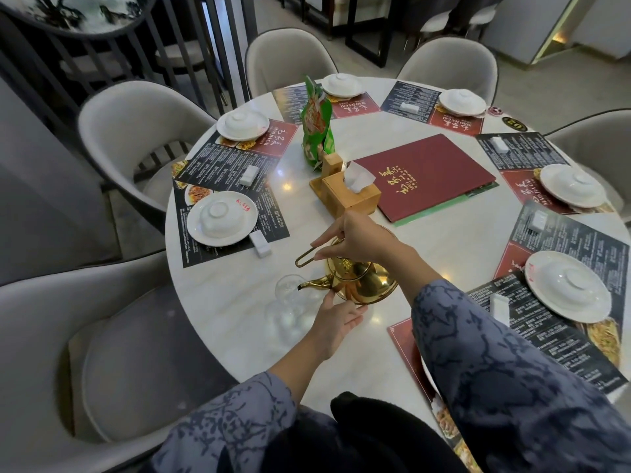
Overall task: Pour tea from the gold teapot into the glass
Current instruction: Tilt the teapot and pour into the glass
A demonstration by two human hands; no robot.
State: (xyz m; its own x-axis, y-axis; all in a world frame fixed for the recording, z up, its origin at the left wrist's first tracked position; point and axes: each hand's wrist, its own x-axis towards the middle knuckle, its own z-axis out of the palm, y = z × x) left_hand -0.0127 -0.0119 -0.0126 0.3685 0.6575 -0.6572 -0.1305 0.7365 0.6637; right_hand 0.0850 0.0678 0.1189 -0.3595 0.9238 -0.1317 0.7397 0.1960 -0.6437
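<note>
Teapot point(362, 283): polished gold, round belly, thin curved spout pointing left, wire handle; centre of the frame, on the white round table point(444, 240). My right hand point(358, 238) pinches the handle from above, fingers curled. My left hand point(336, 320) presses spread fingers against the pot's lower side.

Glass point(290, 290): clear, just left of the spout tip, standing upright.

Nearby: wooden tissue box point(351, 196) above the pot; red menu point(423, 175) to its right; green packet point(316, 128); plates with upturned bowls point(222, 218) on printed placemats point(577, 240).
</note>
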